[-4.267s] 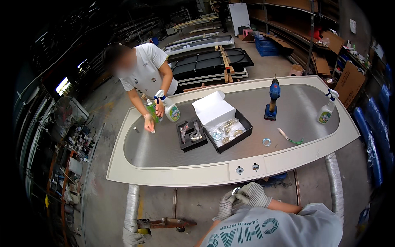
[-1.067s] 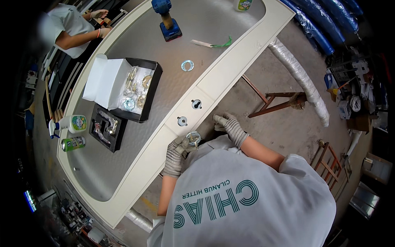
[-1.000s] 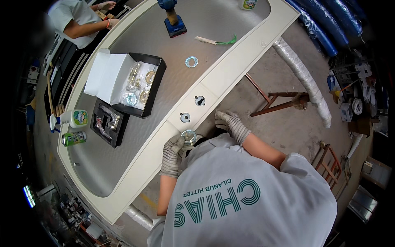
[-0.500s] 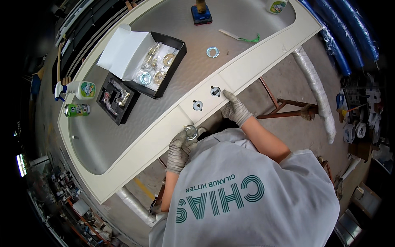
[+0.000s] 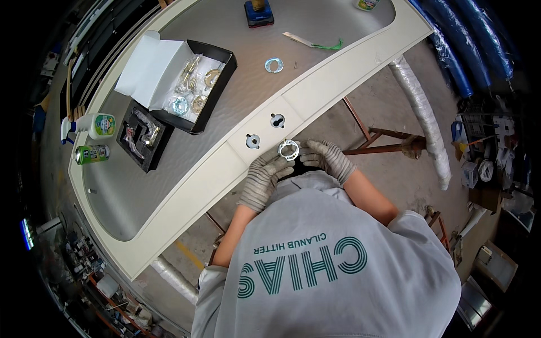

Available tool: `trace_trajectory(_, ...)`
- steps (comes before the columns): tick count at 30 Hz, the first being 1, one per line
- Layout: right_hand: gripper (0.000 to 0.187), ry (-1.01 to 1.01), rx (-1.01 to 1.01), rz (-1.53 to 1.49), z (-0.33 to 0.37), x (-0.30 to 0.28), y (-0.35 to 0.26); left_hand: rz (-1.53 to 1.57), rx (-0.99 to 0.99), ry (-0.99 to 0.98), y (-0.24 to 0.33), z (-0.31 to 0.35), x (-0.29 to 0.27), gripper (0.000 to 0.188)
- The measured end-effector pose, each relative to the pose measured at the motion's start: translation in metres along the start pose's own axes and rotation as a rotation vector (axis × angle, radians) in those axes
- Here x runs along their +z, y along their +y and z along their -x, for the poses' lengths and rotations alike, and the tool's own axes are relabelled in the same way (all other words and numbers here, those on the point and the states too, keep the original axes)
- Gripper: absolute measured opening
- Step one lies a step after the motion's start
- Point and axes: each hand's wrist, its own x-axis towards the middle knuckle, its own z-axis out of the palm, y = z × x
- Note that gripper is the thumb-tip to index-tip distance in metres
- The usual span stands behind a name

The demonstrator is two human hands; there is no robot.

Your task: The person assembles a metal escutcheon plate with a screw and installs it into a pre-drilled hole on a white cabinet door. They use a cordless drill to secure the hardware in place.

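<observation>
Between my two gloved hands is a silvery metal mounting ring (image 5: 289, 150), held upright just off the near edge of a cream framed door panel (image 5: 251, 121). My left hand (image 5: 265, 179) grips the ring from the left, fingers closed at its lower side. From the right, my right hand (image 5: 328, 159) has its fingertips bent in on the ring's rim. Just beyond the ring, two lock holes show in the frame: the left hole (image 5: 253, 141) and the right hole (image 5: 277, 120). The thumbs are mostly hidden.
On the frosted pane lie an open box (image 5: 222, 93) of metal fittings, a black foam tray (image 5: 145, 135), another ring (image 5: 274, 65), a blade with green string (image 5: 313, 43) and a blue-based tool (image 5: 259, 16). A spray bottle (image 5: 98, 125) and green can (image 5: 92, 154) stand left. Wrapped supports (image 5: 420, 107) hold the panel.
My left hand has carried the metal ring to the right, away from the panel's edge. My right hand has left the frame beside the right hole and come to the ring.
</observation>
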Motion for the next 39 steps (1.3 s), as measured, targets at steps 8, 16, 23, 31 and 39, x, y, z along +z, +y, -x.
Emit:
trace_trajectory(8, 0.042, 0.011, -0.253, 0.35, 0.013, 0.019, -0.024, -0.881, 0.061, -0.067, -0.029, -0.034, -0.007, 0.045)
trace_trajectory(16, 0.039, -0.326, -0.119, 0.708, 0.009, -0.002, -0.03, -0.574, -0.026, -0.083, -0.03, -0.024, 0.017, 0.064)
trace_trajectory(23, 0.039, -0.121, 0.053, 0.154, 0.001, -0.026, 0.007, -0.162, -0.05, -0.059, -0.066, -0.033, -0.023, 0.047)
trace_trajectory(31, 0.024, 0.113, 0.162, -0.055, -0.028, -0.015, 0.028, 0.065, -0.117, 0.145, -0.111, -0.068, -0.04, 0.039)
trace_trajectory(39, 0.026, 0.178, 0.096, 0.064, -0.045, -0.016, 0.035, 0.189, -0.181, 0.242, -0.14, -0.098, -0.059, 0.034)
